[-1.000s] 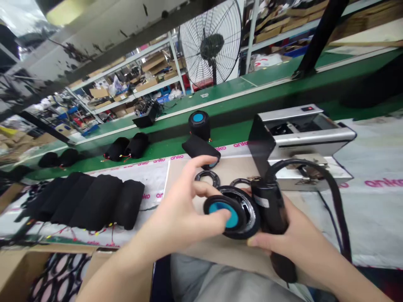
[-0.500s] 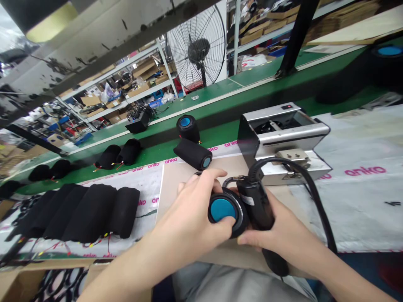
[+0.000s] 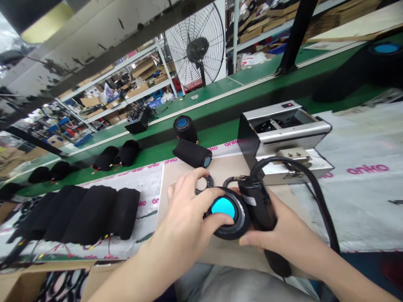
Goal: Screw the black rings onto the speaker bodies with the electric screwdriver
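A black cylindrical speaker [image 3: 241, 216] with a bright blue disc [image 3: 223, 208] in its end faces me at the middle of the bench. My left hand [image 3: 192, 209] grips its rim, thumb low on the disc's edge and a finger across the top. In my right hand [image 3: 280, 235] is a black corded hand tool [image 3: 258, 207], its body passing beneath my thumb. That thumb's tip meets the speaker's lower side, while the other fingers are mostly hidden behind. One black ring [image 3: 208, 183] lies just beyond my left fingers, and a second ring [image 3: 229, 181] shows beside the tool's top.
Behind the tool's looping cord [image 3: 310, 180] stands a metal box device [image 3: 283, 136]. Two more speakers [image 3: 192, 153] sit ahead, one upright. Several black fabric-covered cylinders [image 3: 91, 212] with wires line the left. A carton of rings [image 3: 22, 285] is at lower left.
My left fingers have shifted on the speaker, uncovering the black ring beyond them. The blue disc looks brighter, and the speaker is slightly turned. My right hand has barely moved.
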`<state>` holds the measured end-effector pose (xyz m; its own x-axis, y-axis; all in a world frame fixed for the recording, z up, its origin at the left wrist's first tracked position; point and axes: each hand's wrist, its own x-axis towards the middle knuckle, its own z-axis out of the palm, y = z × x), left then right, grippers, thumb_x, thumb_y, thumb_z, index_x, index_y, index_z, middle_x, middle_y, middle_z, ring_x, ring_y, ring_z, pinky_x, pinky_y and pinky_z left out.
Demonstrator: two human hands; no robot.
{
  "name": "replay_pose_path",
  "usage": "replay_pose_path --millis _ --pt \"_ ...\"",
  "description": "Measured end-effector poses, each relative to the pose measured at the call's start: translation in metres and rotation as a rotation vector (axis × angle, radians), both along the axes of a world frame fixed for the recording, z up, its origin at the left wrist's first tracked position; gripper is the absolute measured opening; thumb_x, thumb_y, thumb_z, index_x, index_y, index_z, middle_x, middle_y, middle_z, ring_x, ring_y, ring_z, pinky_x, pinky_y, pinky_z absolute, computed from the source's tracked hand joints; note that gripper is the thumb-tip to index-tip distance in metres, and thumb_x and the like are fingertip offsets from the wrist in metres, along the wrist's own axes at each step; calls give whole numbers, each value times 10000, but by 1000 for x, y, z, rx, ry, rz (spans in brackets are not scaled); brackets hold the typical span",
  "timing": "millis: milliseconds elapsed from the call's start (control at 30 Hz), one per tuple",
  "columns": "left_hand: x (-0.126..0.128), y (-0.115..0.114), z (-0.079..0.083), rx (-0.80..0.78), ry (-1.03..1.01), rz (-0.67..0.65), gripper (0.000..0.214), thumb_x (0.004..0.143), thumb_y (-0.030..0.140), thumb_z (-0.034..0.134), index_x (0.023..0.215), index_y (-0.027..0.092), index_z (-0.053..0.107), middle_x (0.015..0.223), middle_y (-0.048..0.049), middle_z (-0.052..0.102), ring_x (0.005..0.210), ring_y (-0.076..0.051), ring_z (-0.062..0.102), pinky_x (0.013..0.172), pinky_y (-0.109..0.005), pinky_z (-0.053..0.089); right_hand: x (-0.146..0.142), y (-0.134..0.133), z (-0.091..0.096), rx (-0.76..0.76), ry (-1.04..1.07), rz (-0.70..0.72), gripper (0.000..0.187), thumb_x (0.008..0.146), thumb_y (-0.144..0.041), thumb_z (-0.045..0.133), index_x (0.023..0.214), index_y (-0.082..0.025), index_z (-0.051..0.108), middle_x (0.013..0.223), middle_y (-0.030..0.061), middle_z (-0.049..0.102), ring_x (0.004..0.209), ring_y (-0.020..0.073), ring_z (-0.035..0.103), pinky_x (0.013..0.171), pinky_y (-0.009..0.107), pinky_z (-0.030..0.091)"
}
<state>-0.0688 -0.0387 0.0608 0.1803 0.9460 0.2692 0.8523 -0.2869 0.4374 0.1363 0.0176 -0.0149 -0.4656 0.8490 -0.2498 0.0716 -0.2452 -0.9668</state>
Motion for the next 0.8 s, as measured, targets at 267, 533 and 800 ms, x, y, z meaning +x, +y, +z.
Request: replay_pose_path --millis 267,533,800 --pt "-3 0 -1 -38 -39 -21 115 972 209 727 1081 232 757 1402 -153 588 1332 -377 598 1056 -667 508 0 6 -4 28 10 22 928 520 -353 982 1338 -225 563 1381 94 679 1270 314 675 1048 380 625" --pt "-30 -19 -8 -53 -400 20 561 844 496 869 1360 387 678 1443 -92 608 1373 -342 604 1100 -491 546 1 1 -1 -33 -21 -14 952 525 -326 966 1382 -255 559 1332 66 696 1255 323 668 1049 403 616" --pt "21 -42 -114 -131 -949 256 1528 433 340 1104 1641 396 170 1646 -158 474 1498 -425 528 1208 -611 493 4 -9 16 -280 -41 62 936 634 -412 886 1460 -254 474 737 -34 647 510 125 511 511 259 440"
